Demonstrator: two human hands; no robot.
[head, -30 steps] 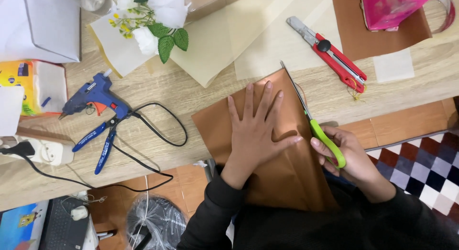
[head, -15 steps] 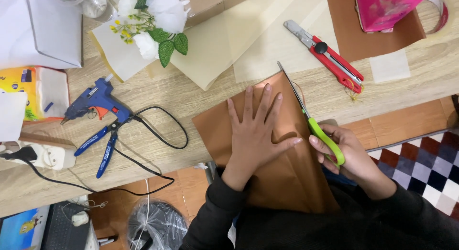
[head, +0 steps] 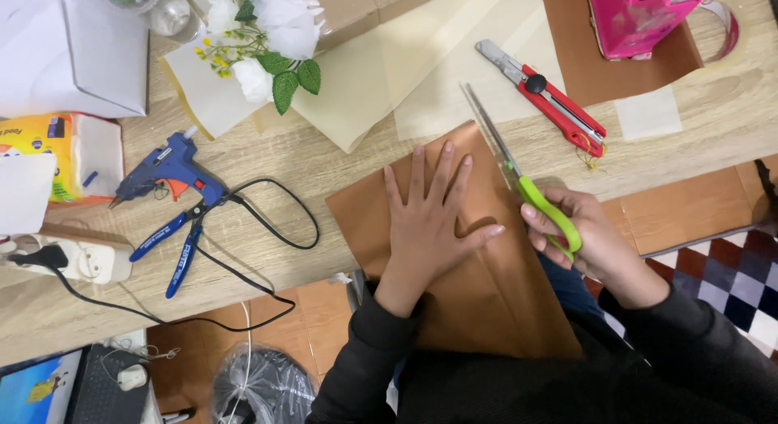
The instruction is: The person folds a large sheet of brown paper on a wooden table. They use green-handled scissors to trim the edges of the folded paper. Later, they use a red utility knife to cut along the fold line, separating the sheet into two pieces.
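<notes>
My left hand (head: 427, 221) lies flat, fingers spread, on a folded brown paper sheet (head: 478, 298) that hangs over the near edge of the wooden table (head: 308, 164). Green-handled scissors (head: 519, 181) are in my right hand (head: 579, 237), at the sheet's right edge. Their blades point away from me along that edge, nearly closed.
On the table lie a red utility knife (head: 551, 104), cream paper sheets (head: 389, 75), white artificial flowers (head: 267, 35), a blue glue gun (head: 166, 169) with a black cord, blue pliers (head: 174, 246), a power strip (head: 77, 258), a pink tape dispenser (head: 640, 14) on another brown sheet and a white box (head: 69, 47).
The view has shifted slightly. My left hand stays flat on the brown paper, and the scissors in my right hand have barely moved along the sheet's right edge.
</notes>
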